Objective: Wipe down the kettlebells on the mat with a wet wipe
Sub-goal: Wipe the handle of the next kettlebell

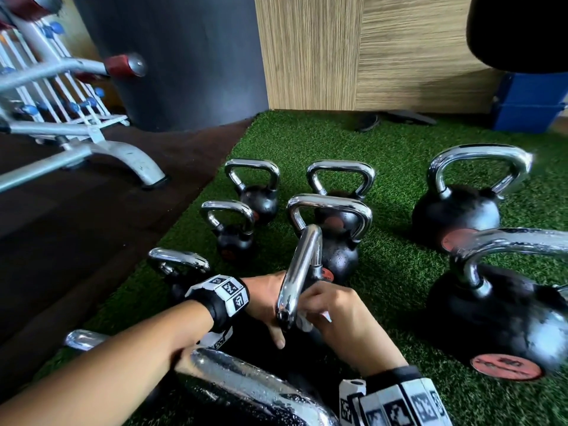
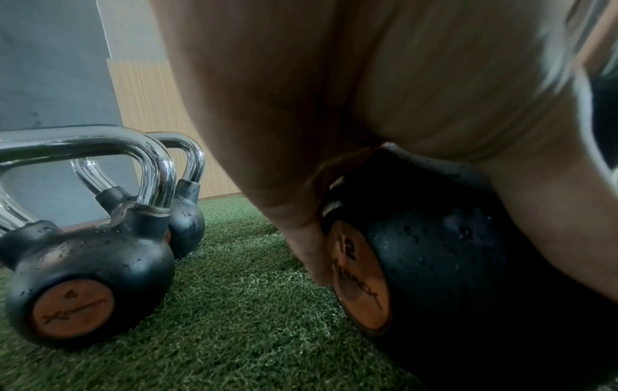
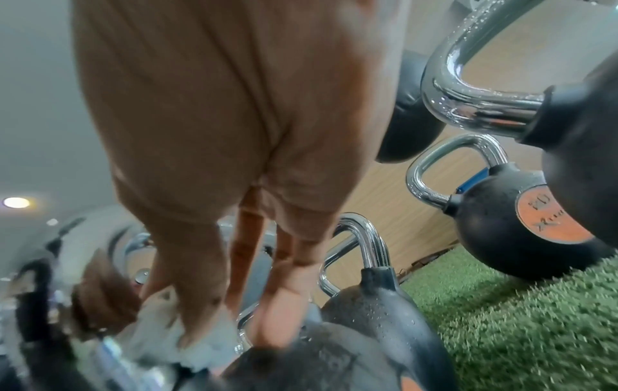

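The kettlebell being worked on (image 1: 302,272) lies near the front of the green turf mat (image 1: 384,155), its chrome handle turned edge-on toward the head camera and its black body mostly hidden behind the hands. The left wrist view shows an orange face marked 12 on it. The wet wipe (image 1: 304,322), a small white wad, is pressed to the lower end of that handle by the right hand (image 1: 341,315), whose fingers are curled round the cloth. The left hand (image 1: 264,302) lies against the bell's body on the far side of the handle, its fingers fairly straight and pointing down, steadying rather than clutching as far as I can judge; its palm side is hidden.

As for progress, this bell is mid-wipe at the handle. Water beads sit on the nearest chrome handle (image 1: 246,385), on the big bell at the right (image 1: 504,321) and on the middle one (image 1: 338,253), so they are wet, but whether wiped or only sprayed I cannot tell. The small pair farther back (image 1: 246,192) looks drier in this view, probably still to do.
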`<state>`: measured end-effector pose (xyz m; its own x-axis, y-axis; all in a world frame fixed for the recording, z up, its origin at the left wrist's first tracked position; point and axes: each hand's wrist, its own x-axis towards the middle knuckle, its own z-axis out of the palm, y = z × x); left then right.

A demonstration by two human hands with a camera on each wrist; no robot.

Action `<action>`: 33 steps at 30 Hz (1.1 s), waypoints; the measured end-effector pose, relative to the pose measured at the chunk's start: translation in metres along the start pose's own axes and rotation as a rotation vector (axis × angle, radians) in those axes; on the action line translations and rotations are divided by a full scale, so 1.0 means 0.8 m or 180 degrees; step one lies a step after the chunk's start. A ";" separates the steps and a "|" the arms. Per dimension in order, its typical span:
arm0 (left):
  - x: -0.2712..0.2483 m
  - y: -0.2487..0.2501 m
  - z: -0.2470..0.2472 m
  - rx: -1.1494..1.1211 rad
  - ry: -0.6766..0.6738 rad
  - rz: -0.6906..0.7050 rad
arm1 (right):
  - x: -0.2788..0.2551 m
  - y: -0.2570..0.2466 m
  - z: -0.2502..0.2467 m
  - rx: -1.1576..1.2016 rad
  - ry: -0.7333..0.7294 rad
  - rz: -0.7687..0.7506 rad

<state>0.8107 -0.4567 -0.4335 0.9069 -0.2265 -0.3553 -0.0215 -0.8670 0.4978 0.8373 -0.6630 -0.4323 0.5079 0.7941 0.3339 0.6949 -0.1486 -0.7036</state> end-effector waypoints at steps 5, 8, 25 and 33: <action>0.002 -0.005 0.003 0.0059 0.0011 0.0084 | 0.009 0.005 -0.003 0.0142 -0.0339 0.0086; 0.002 -0.005 0.003 -0.0254 0.0010 0.0034 | 0.012 0.009 -0.008 0.0397 -0.0544 0.0177; 0.004 -0.001 0.004 -0.0549 -0.0390 0.0353 | 0.033 0.039 0.014 0.4003 -0.0702 0.0923; 0.007 -0.005 0.007 -0.0229 -0.0459 -0.0380 | 0.044 0.039 0.031 0.4561 -0.0581 0.0675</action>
<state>0.8134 -0.4566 -0.4419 0.8314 -0.1896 -0.5223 0.1174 -0.8588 0.4987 0.8642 -0.6251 -0.4579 0.3879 0.9109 0.1407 -0.5306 0.3455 -0.7740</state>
